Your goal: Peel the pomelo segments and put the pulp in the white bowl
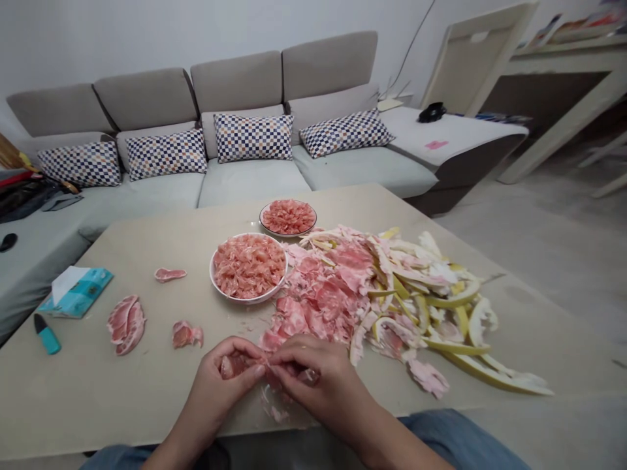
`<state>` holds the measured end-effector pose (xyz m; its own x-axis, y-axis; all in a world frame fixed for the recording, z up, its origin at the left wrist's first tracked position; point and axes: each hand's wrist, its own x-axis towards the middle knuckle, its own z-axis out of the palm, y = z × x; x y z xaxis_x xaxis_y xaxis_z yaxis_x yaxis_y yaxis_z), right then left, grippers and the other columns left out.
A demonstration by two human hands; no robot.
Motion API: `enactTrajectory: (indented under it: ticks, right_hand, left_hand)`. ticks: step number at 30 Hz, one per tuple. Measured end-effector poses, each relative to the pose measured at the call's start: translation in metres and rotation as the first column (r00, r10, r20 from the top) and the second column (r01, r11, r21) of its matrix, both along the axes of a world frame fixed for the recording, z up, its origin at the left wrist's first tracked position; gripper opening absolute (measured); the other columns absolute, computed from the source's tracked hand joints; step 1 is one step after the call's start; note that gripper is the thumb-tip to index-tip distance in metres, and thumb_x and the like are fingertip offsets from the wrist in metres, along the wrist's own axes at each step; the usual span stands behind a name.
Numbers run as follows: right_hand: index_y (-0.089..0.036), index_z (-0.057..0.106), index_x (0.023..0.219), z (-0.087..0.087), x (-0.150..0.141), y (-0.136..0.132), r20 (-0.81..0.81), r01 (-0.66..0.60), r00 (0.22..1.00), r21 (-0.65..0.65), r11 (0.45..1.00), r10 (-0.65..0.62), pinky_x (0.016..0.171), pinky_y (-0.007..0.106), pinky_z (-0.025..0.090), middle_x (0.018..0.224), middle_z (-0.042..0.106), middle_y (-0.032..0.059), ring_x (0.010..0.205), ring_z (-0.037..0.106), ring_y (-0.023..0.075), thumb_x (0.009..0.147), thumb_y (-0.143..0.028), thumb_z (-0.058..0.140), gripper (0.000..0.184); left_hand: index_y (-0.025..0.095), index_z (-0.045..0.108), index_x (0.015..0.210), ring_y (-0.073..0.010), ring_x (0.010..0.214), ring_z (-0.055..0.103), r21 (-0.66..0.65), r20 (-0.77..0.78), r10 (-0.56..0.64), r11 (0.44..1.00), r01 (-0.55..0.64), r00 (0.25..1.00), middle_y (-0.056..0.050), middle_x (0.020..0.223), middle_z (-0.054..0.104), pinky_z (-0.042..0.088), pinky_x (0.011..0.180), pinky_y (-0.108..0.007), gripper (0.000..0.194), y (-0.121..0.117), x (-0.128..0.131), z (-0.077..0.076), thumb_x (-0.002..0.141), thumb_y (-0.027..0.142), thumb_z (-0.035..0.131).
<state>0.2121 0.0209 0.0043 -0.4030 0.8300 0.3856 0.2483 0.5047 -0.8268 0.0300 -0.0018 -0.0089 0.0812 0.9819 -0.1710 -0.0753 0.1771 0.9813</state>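
Observation:
Near the table's front edge, my left hand (229,369) is closed round a piece of pink pomelo flesh (227,367), partly hidden by the fingers. My right hand (313,369) meets it, thumb and forefinger pinched on the same piece, with a bit of flesh showing between its fingers. Scraps of white membrane (274,405) lie just below the hands. Beyond them stands a white bowl (212,277) heaped with pink pomelo pulp (249,264). To the left lie a pomelo segment (126,324), a smaller piece (187,334) and a thin sliver (170,275).
A big pile of pink membranes (318,294) and yellow-green rinds (455,300) covers the table's right side. Behind the bowl is a dark-rimmed plate (264,226) of pulp. At left lie a tissue pack (83,297) and a teal-handled knife (48,336). A sofa (252,186) stands behind.

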Motion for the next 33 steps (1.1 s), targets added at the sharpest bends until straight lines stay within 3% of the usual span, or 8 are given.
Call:
enactTrajectory:
  ticks: [6, 11, 13, 15, 18, 23, 29, 33]
  right_hand:
    - [-0.018, 0.070, 0.079, -0.004, 0.003, 0.002, 0.136, -0.032, 0.991, 0.070, 0.997, 0.022, 0.056, 0.020, 0.045, 0.068, 0.068, 0.0029, 0.060, 0.060, 0.0117, 0.082, -0.014, 0.058, 0.013]
    - [-0.017, 0.066, 0.072, -0.009, 0.002, 0.000, 0.204, 0.015, 0.978, 0.150, 0.989, -0.046, 0.052, 0.020, 0.041, 0.063, 0.065, 0.0023, 0.056, 0.057, 0.0118, 0.072, -0.006, 0.057, 0.014]
    - [-0.017, 0.065, 0.070, -0.008, 0.001, 0.000, 0.195, 0.028, 0.980, 0.115, 0.993, -0.050, 0.051, 0.019, 0.040, 0.061, 0.063, 0.0013, 0.054, 0.055, 0.0113, 0.071, -0.006, 0.057, 0.013]
    - [-0.017, 0.065, 0.069, -0.006, 0.001, 0.000, 0.165, 0.036, 0.985, 0.038, 0.999, -0.042, 0.050, 0.019, 0.040, 0.060, 0.062, 0.0004, 0.053, 0.054, 0.0105, 0.072, -0.007, 0.057, 0.013]
    - [-0.018, 0.068, 0.076, 0.000, 0.003, 0.002, 0.090, 0.061, 0.994, -0.030, 0.998, -0.058, 0.056, 0.020, 0.045, 0.070, 0.067, 0.0022, 0.061, 0.060, 0.0119, 0.074, -0.006, 0.054, 0.018]
    - [-0.019, 0.071, 0.090, 0.000, 0.008, 0.008, 0.101, 0.085, 0.992, -0.051, 0.995, -0.080, 0.071, 0.026, 0.052, 0.082, 0.073, 0.0046, 0.077, 0.067, 0.0159, 0.084, -0.012, 0.052, 0.021]
    - [-0.019, 0.071, 0.095, -0.012, 0.009, 0.009, 0.142, 0.079, 0.985, 0.133, 0.988, -0.098, 0.084, 0.033, 0.052, 0.099, 0.073, 0.0083, 0.094, 0.066, 0.0202, 0.085, -0.009, 0.050, 0.026]
    - [-0.019, 0.071, 0.089, -0.013, 0.007, 0.007, 0.170, 0.111, 0.977, 0.110, 0.988, -0.128, 0.071, 0.031, 0.053, 0.081, 0.074, 0.0063, 0.075, 0.068, 0.0199, 0.084, -0.016, 0.058, 0.014]
  left_hand:
    - [0.019, 0.067, 0.077, -0.0173, 0.075, 0.063, 0.033, -0.128, -0.001, 0.999, 0.005, 0.992, -0.003, 0.078, 0.070, 0.049, 0.070, -0.026, 0.014, 0.000, 0.002, -0.003, 0.069, 0.027, 0.076]
    - [0.019, 0.068, 0.077, -0.0181, 0.074, 0.063, 0.023, -0.181, -0.002, 1.000, 0.006, 0.984, -0.003, 0.078, 0.070, 0.049, 0.067, -0.025, 0.015, -0.001, 0.004, -0.004, 0.066, 0.025, 0.077]
    - [0.018, 0.068, 0.077, -0.0182, 0.075, 0.063, 0.013, -0.163, -0.006, 1.000, 0.008, 0.987, -0.003, 0.079, 0.070, 0.049, 0.068, -0.026, 0.016, -0.001, 0.004, -0.003, 0.066, 0.025, 0.077]
    - [0.018, 0.068, 0.078, -0.0179, 0.076, 0.063, -0.021, -0.082, -0.026, 0.999, 0.025, 0.996, -0.004, 0.080, 0.070, 0.049, 0.071, -0.026, 0.015, 0.000, 0.003, -0.002, 0.068, 0.025, 0.077]
    - [0.016, 0.066, 0.082, -0.0161, 0.079, 0.063, -0.123, 0.174, -0.052, 0.990, 0.074, 0.983, -0.005, 0.084, 0.070, 0.049, 0.077, -0.027, 0.016, 0.001, 0.002, 0.002, 0.071, 0.022, 0.076]
    - [0.013, 0.065, 0.084, -0.0097, 0.071, 0.060, -0.289, 0.507, 0.014, 0.945, 0.154, 0.862, -0.003, 0.080, 0.064, 0.053, 0.079, -0.028, 0.009, 0.001, -0.001, 0.004, 0.079, 0.020, 0.069]
    - [0.013, 0.064, 0.082, -0.0082, 0.068, 0.058, -0.320, 0.577, 0.064, 0.935, 0.153, 0.814, -0.002, 0.078, 0.060, 0.054, 0.073, -0.024, 0.009, 0.001, -0.001, 0.000, 0.082, 0.021, 0.067]
    - [0.012, 0.063, 0.079, -0.0090, 0.069, 0.059, -0.325, 0.551, 0.073, 0.936, 0.133, 0.831, -0.003, 0.078, 0.061, 0.055, 0.072, -0.024, 0.011, 0.002, 0.001, 0.002, 0.082, 0.022, 0.066]
